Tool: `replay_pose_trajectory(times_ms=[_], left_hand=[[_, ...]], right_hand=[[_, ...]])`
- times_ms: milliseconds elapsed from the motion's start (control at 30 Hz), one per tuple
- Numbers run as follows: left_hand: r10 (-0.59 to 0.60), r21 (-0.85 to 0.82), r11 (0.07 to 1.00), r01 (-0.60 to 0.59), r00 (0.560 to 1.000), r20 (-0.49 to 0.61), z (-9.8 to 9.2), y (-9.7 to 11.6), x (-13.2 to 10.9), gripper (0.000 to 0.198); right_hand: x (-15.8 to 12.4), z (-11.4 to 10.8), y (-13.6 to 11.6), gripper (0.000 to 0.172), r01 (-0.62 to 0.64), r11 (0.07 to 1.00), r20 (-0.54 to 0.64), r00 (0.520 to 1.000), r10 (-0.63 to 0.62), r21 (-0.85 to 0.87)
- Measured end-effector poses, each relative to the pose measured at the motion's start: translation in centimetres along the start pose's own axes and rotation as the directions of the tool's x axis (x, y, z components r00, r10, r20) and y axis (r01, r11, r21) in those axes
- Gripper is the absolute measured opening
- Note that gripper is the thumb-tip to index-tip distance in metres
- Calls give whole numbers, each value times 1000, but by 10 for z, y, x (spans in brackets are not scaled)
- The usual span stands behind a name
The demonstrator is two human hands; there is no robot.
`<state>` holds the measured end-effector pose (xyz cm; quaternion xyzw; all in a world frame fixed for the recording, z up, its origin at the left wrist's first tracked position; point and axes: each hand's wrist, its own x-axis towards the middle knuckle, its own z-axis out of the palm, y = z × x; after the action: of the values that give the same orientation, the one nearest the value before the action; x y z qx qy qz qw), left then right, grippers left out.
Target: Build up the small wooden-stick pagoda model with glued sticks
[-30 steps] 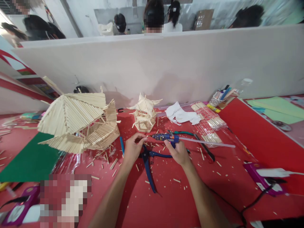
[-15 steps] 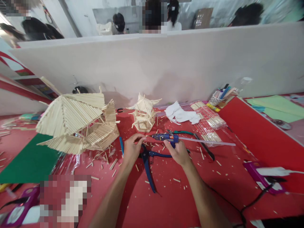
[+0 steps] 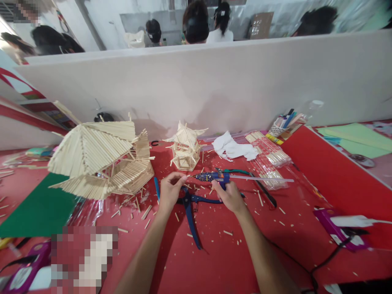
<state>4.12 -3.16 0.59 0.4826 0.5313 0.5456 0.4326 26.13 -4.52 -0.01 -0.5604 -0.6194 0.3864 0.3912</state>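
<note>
Glue gun (image 3: 211, 177) is gripped in the right hand (image 3: 230, 197) above the red table (image 3: 220, 261), its nozzle pointing at the left hand (image 3: 171, 188), whose fingertips are too small to tell whether they pinch anything. Blue pliers (image 3: 191, 220) lie beneath; a small stick house (image 3: 186, 135) stands behind.

Red tabletop (image 3: 220, 265), backed by a pale partition (image 3: 171, 81) on which soft shadows (image 3: 220, 110) are cast; beyond, whitish wall (image 3: 110, 32), crossed by a slanting grey strip (image 3: 91, 24).
</note>
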Motion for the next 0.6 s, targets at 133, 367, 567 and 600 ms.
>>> replay_pose_trajectory(times_ms=[133, 367, 567, 600], left_hand=[[-78, -157, 985, 75, 997, -12, 1, -3, 0, 26], [-148, -232, 961, 151, 989, 29, 3, -5, -2, 28], [-163, -251, 953, 168, 986, 42, 3, -7, -2, 30], [-159, -254, 953, 165, 986, 44, 3, -8, -2, 30]], right_hand=[[0, 1, -1, 55, -48, 996, 5, 999, 47, 70], [-1, 3, -1, 54, -97, 978, 80, 993, 83, 185], [0, -2, 14, 33, -154, 918, 121, 986, 117, 367], [1, -4, 16, 31, -182, 922, 116, 982, 150, 343]])
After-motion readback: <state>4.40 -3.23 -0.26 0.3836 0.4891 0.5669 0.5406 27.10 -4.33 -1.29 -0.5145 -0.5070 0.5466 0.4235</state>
